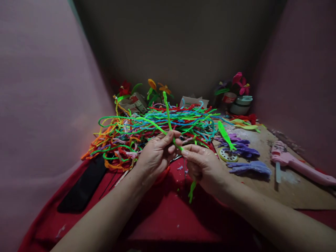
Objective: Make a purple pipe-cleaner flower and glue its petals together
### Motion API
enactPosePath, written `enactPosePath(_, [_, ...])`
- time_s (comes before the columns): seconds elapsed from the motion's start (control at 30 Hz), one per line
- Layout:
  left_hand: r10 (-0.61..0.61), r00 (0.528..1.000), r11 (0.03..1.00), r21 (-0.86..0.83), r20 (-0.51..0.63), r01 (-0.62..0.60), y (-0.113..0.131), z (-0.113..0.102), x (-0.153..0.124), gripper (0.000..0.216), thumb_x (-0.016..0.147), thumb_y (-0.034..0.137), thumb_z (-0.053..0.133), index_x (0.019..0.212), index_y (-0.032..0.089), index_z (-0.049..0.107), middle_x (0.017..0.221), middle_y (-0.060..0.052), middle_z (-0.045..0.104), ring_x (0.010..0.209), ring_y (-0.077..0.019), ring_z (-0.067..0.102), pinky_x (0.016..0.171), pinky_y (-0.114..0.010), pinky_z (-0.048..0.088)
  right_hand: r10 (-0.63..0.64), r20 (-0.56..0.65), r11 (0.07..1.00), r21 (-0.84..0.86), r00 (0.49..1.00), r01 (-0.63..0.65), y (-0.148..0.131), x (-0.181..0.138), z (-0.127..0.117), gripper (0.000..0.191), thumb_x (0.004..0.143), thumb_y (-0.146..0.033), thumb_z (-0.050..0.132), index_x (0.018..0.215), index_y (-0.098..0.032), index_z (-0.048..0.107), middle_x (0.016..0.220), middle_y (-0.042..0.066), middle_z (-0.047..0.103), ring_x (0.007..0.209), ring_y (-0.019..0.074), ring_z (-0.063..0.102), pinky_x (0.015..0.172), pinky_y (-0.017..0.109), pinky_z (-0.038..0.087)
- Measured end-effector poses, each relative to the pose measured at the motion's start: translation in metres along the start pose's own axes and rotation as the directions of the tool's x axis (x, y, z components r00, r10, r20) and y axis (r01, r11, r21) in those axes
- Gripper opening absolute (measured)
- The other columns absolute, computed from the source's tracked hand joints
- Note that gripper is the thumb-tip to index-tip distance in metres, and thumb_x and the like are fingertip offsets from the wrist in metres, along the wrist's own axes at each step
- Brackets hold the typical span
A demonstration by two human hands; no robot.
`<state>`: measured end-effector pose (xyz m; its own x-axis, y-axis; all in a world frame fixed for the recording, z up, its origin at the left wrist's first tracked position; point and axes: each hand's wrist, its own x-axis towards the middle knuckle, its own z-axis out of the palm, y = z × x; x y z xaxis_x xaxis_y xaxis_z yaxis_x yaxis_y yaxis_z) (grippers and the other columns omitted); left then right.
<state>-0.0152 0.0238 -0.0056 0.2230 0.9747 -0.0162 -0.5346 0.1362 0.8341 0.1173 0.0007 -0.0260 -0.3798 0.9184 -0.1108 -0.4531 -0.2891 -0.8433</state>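
Both hands meet in the middle of the head view over a red-covered table. My left hand pinches bright green pipe cleaners between thumb and fingers; one strand stands up and another runs off to the left. Close beside it, my right hand is closed on the lower end of the same green pipe cleaners. A short green twisted piece hangs below the right hand; whether it joins the held strands is hidden. Behind the hands spreads a heap of multicoloured pipe cleaners.
A black phone lies at left. On a cardboard sheet at right rest a pink glue gun, purple pipe-cleaner bundles, a green leaf shape and a round yellow-rimmed disc. Pipe-cleaner flowers and a lidded jar stand behind.
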Motion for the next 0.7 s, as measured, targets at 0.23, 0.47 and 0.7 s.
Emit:
enactPosePath(0.23, [-0.057, 0.998, 0.979, 0.195, 0.006, 0.055, 0.001, -0.003, 0.0, 0.023, 0.069, 0.029, 0.067, 0.086, 0.014, 0.066, 0.056, 0.002, 0.055, 0.048, -0.0055, 0.048, 0.043, -0.016, 0.034, -0.021, 0.008, 1.0, 0.003, 1.0, 0.021, 0.002, 0.007, -0.008, 0.007, 0.071, -0.022, 0.058, 0.073, -0.016, 0.058, 0.043, -0.009, 0.036, 0.036, 0.0039, 0.024, 0.036, 0.018, 0.019])
enactPosePath(0.47, [-0.02, 0.998, 0.854, 0.517, -0.064, 0.051, -0.001, -0.008, -0.002, 0.03, 0.072, 0.038, 0.063, 0.057, 0.012, 0.057, 0.046, 0.003, 0.047, 0.04, -0.0042, 0.036, 0.039, -0.018, 0.024, -0.049, -0.023, 0.999, 0.002, 0.999, 0.049, 0.001, 0.009, -0.012, 0.006, 0.066, -0.017, 0.058, 0.064, -0.012, 0.06, 0.049, -0.004, 0.044, 0.04, 0.0041, 0.029, 0.038, 0.02, 0.019])
enactPosePath(0.7, [0.272, 0.962, 0.604, 0.779, -0.005, -0.167, -0.001, 0.002, -0.012, 0.03, 0.078, 0.031, 0.056, 0.053, 0.015, 0.05, 0.045, 0.006, 0.036, 0.041, -0.0055, 0.032, 0.04, -0.02, 0.025, -0.047, -0.031, 0.997, 0.057, 0.998, 0.049, -0.002, 0.008, -0.009, 0.01, 0.069, -0.022, 0.057, 0.066, -0.013, 0.057, 0.046, -0.007, 0.036, 0.036, 0.0025, 0.019, 0.036, 0.02, 0.01])
